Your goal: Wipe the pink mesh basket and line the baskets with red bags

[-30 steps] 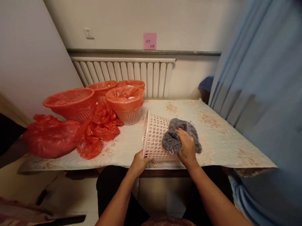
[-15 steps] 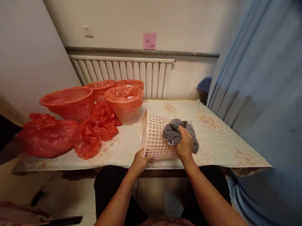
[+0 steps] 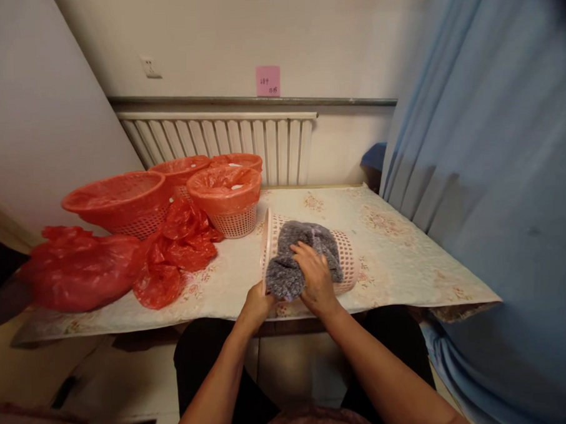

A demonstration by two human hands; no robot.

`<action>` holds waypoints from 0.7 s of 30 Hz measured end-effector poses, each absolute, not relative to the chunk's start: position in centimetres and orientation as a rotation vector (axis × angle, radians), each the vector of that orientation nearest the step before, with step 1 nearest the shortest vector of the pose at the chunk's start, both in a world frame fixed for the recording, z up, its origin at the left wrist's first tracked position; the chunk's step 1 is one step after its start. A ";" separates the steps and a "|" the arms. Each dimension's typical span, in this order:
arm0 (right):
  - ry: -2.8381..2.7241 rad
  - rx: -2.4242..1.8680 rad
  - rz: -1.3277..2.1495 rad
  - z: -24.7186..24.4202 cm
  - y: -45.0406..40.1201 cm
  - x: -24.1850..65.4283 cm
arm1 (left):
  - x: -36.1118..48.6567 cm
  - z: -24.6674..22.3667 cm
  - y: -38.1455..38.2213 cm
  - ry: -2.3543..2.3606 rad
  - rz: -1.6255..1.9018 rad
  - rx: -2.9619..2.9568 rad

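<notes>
A pale pink plastic basket [image 3: 347, 259] with a wall full of holes lies on its side, its mouth facing left. My left hand [image 3: 258, 307] grips the rim at the near side; the fingertips are partly hidden. Pressed against the basket's side is a grey fluffy cloth [image 3: 308, 251], spread along the wall. My right hand [image 3: 316, 276] lies over this cloth with its fingers around part of it. One fold of the cloth hangs near the rim, close to my left hand.
Several baskets lined with red plastic bags [image 3: 226, 189] stand at the back left. Crumpled red bags [image 3: 183, 241] and a fuller red bag [image 3: 88, 264] lie before them. A flowered tablecloth [image 3: 407, 263] covers the table; a blue curtain [image 3: 487, 165] hangs at right. A dark sleeve [image 3: 1, 268] enters at left.
My right hand has moved the cloth left along the basket, from its base end toward the rim. The cloth is now more spread out. My left hand stays at the rim.
</notes>
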State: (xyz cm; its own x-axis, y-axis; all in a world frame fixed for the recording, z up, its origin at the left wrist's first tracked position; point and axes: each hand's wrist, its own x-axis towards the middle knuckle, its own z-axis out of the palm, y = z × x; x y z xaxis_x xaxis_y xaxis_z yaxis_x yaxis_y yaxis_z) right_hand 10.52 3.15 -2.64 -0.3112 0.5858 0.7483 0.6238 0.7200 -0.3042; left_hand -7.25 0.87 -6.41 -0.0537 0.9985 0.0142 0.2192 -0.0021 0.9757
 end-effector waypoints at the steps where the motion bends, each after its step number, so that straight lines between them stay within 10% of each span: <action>1: -1.963 -0.966 -0.067 -3.2 3.6 11.6 | -7.1 -6.4 0.9 1.385 1.137 1.342; 11: -1.472 -1.260 -0.157 -7.4 5.8 19.8 | -6.8 -7.5 0.9 1.342 1.144 1.307; 21: -1.782 -0.980 0.051 -0.4 5.5 10.8 | -6.4 -6.0 1.4 1.387 1.136 1.307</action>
